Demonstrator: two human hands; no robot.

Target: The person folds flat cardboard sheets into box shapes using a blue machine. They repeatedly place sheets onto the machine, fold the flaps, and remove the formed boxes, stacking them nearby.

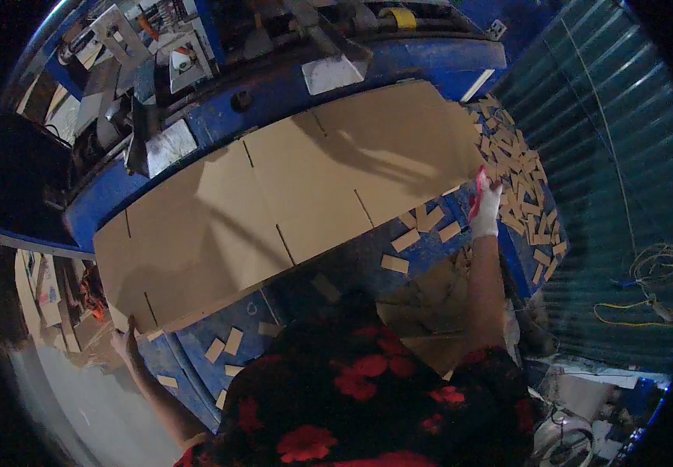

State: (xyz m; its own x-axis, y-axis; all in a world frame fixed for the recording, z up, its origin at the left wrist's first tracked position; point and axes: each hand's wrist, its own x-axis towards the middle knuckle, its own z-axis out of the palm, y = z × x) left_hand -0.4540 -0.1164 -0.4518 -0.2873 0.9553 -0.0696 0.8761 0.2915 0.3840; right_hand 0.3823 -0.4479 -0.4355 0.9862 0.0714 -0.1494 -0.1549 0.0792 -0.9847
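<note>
A long brown cardboard sheet (266, 187) with several dark slots cut in from its long edges lies slantwise across the blue machine table. Its near edge looks thick, but I cannot tell how many layers lie there. My bare left hand (124, 341) grips the near left corner, thumb at the edge and the other fingers partly hidden. At the sheet's right end is my right hand (486, 204), in a white glove with a red palm side. Its fingers are apart and reach up beside the corner; whether they touch the cardboard is unclear.
Blue machinery with a crossbar (422, 62) and metal plates (335, 74) stands along the far side. Small cardboard offcuts (519, 167) heap up at the right; more lie on the blue table (251, 311) near me. A green corrugated wall (609, 156) and a yellow cord (624, 321) are farther right.
</note>
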